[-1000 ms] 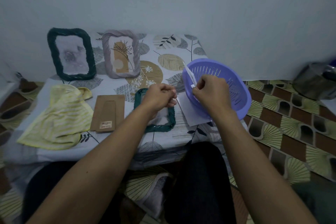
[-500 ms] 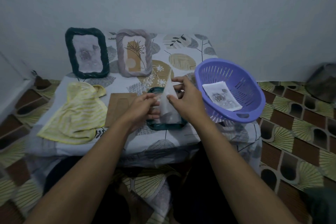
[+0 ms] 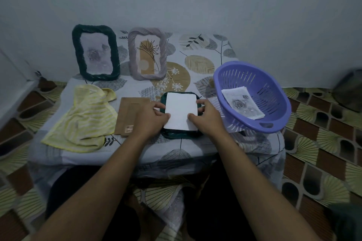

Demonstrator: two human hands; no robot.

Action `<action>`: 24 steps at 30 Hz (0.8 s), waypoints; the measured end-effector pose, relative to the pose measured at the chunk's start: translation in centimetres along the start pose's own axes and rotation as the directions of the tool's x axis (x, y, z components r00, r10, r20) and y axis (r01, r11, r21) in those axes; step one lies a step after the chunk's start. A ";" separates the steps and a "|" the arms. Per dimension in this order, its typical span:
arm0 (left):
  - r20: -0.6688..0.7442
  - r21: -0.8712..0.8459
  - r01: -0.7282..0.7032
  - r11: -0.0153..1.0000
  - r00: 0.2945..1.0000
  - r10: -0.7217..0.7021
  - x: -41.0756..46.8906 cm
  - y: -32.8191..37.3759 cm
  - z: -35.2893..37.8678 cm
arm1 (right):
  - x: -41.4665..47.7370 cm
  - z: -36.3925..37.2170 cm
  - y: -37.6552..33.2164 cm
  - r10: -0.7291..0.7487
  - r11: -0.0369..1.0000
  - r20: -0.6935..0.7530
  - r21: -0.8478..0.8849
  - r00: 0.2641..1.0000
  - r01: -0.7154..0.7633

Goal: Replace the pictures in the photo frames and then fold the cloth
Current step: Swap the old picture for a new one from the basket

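A dark green photo frame (image 3: 182, 134) lies face down on the low table. A white picture (image 3: 181, 111), blank side up, lies flat on its back. My left hand (image 3: 148, 118) holds the paper's left edge and my right hand (image 3: 206, 117) holds its right edge, thumbs on top. A brown backing board (image 3: 129, 115) lies left of the frame, partly under my left hand. The yellow striped cloth (image 3: 84, 121) lies crumpled at the table's left. Two frames stand against the wall: a dark green one (image 3: 96, 53) and a grey one (image 3: 147, 54).
A purple basket (image 3: 252, 94) sits tilted at the table's right edge with rose pictures (image 3: 242, 104) inside. The table wears a leaf-print cover (image 3: 197, 60). Patterned floor surrounds it, and a dark metal pot (image 3: 348, 92) is at far right.
My right hand took a paper from the basket, brought it over the lying frame, and both hands have laid it flat on the frame's back.
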State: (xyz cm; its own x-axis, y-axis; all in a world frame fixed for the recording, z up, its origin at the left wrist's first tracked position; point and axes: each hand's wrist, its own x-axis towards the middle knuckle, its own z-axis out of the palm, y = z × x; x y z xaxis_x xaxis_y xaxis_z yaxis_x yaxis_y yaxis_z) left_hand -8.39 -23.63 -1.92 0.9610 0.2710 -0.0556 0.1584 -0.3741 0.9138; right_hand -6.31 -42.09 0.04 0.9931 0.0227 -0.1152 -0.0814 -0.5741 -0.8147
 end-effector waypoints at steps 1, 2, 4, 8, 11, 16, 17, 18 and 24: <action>-0.006 0.036 -0.024 0.999 1.000 0.025 -0.1 0.1 0.2 | 0.1 0.1 0.2 0.010 0.999 0.003 -0.049 1.000 -0.009; -0.008 0.081 -0.040 0.996 0.999 0.041 -0.2 0.2 0.4 | 0.2 0.1 0.4 0.022 0.994 0.008 -0.107 1.000 -0.021; -0.007 0.177 -0.062 0.982 0.998 0.065 -0.2 0.2 0.7 | 0.3 0.2 0.6 0.033 0.972 0.026 -0.235 0.999 -0.026; 0.008 0.272 -0.100 0.957 0.995 0.102 0.2 -0.3 1.0 | 0.2 0.3 0.7 -0.007 0.908 0.085 -0.418 0.996 0.042; 0.020 0.360 -0.149 0.921 0.988 0.152 0.4 -0.8 1.0 | 0.2 0.3 1.1 -0.037 0.895 0.098 -0.440 0.995 0.076; 0.028 0.395 -0.153 0.906 0.988 0.155 0.8 -1.3 1.0 | 0.2 0.4 1.2 -0.058 0.891 0.097 -0.443 0.994 0.095; 0.026 0.397 -0.156 0.904 0.987 0.159 0.9 -1.3 1.1 | 0.3 0.4 1.2 -0.057 0.894 0.096 -0.439 0.994 0.094; 0.023 0.398 -0.160 0.903 0.986 0.165 0.9 -1.3 1.1 | 0.3 0.5 1.2 -0.056 0.896 0.094 -0.435 0.994 0.092; 0.023 0.394 -0.150 0.907 0.988 0.153 1.1 -1.6 1.2 | 0.4 0.4 1.2 -0.060 0.894 0.100 -0.437 0.993 0.098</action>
State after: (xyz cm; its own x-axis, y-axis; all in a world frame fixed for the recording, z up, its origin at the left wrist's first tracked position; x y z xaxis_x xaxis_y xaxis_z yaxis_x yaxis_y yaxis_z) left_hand -7.29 -23.80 -3.89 0.9789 0.1897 0.0756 0.0890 -0.7295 0.6781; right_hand -6.06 -42.46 -1.16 0.9827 0.1389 -0.1223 0.0616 -0.8688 -0.4913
